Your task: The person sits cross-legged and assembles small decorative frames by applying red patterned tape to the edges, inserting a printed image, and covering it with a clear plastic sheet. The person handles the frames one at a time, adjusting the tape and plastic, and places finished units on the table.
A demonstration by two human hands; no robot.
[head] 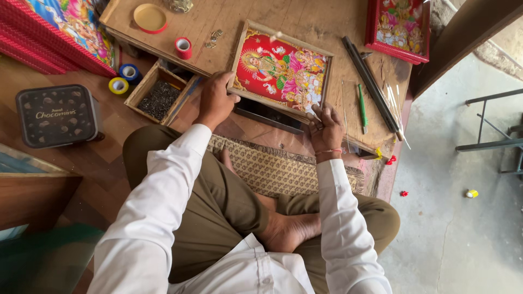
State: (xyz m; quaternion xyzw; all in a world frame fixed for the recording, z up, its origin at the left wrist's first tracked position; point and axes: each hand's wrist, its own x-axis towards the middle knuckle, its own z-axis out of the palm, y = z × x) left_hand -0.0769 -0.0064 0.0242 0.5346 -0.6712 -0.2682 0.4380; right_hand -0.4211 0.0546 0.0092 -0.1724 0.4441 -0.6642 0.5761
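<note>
A framed picture [280, 71], red with gilt figures, lies flat on the wooden tabletop [229, 22] before a cross-legged person. The left hand [215, 100] clasps the frame's near-left corner, the right hand [326, 128] pinches its near-right corner. A tray of small dark nails [159, 99] sits just left; tape rolls [183, 47] and a green pencil [362, 106] lie nearby

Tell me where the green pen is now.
The green pen lies on the low wooden table, right of the framed picture, beside a long dark bar.
</note>
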